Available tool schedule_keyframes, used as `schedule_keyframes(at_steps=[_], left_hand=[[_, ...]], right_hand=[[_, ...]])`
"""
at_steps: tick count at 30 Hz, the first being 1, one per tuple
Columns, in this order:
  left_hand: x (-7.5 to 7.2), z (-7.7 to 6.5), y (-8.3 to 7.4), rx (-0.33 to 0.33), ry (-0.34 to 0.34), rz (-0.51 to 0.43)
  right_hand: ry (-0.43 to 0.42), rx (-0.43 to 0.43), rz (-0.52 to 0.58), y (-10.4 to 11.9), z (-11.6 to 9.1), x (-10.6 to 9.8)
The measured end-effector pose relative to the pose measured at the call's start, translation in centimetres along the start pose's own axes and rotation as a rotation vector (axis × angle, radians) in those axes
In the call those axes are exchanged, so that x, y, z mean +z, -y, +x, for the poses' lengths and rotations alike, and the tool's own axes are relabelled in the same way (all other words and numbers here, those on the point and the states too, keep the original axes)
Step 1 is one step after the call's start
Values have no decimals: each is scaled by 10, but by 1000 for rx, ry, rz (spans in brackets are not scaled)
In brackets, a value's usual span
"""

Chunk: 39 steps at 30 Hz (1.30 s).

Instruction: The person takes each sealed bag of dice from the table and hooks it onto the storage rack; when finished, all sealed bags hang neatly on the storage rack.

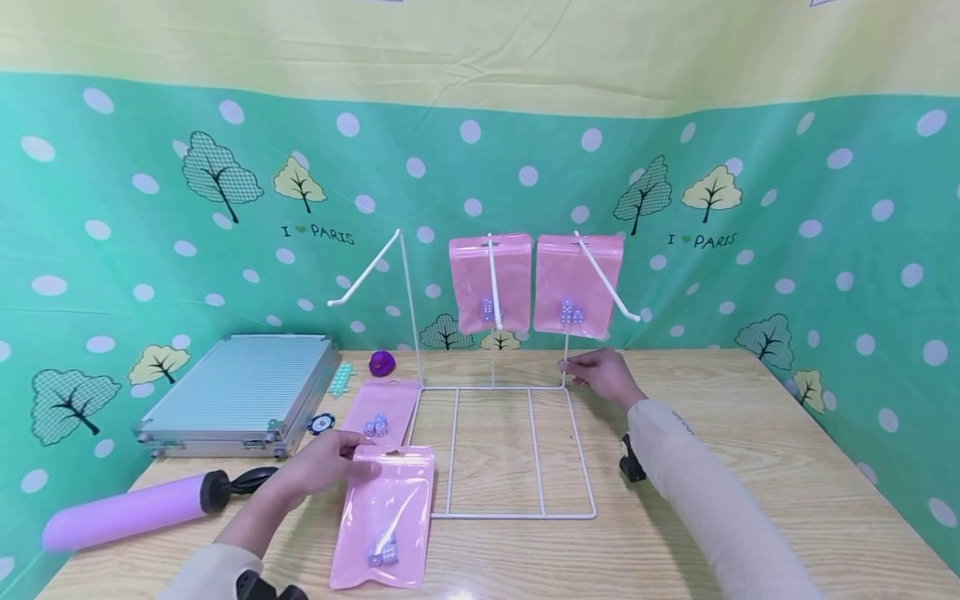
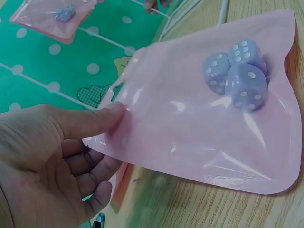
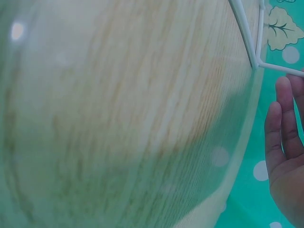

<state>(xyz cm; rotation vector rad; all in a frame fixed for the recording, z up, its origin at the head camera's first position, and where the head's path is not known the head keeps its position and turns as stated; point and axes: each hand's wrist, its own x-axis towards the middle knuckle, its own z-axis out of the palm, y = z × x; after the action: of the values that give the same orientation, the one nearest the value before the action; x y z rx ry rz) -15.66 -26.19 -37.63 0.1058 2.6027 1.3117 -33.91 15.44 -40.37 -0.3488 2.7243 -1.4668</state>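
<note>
My left hand [image 1: 322, 462] pinches a pink zip bag [image 1: 386, 504] near its top edge, thumb on the front face. Three pale purple dice [image 2: 240, 76] show at the bag's lower end in the left wrist view. At the back right upright of a white wire rack [image 1: 517, 516], my right hand [image 1: 606, 377] grips the post between thumb and fingertips. Two more pink bags with dice, a middle bag [image 1: 468, 271] and a right bag [image 1: 555, 271], hang on the rack's hooks. The left hook [image 1: 365, 268] is bare.
Another pink bag [image 1: 393, 398] with dice lies left of the rack, partly behind the held one. Farther left are a silver case [image 1: 240, 392], a purple pump [image 1: 127, 512], a poker chip [image 1: 321, 423] and a small purple hat-shaped thing [image 1: 382, 363]. A patterned cloth hangs behind the table.
</note>
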Motion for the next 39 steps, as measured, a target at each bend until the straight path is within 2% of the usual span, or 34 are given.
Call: schedule_keyframes(at_steps=[9,15,22,30,34,39], left_hand=[[-1,2,2,-59,-4,-36],[1,2,4,-60,-4,-87],[3,2,5,21,28,-185],[-1,-2,-14,161,31,-212],[-4,-8,-26,199,0,-210],[-13,-16,-45,308,-90,-251]], right_hand=[[-8,5,-1,1,0,0],[-13,12,3,-1,0,0],[-14,-1,9,-2,1,1],[-12,4,9,-1,1,1],[-9,6,4,-1,1,1],[-10,3,3,-2,1,1]])
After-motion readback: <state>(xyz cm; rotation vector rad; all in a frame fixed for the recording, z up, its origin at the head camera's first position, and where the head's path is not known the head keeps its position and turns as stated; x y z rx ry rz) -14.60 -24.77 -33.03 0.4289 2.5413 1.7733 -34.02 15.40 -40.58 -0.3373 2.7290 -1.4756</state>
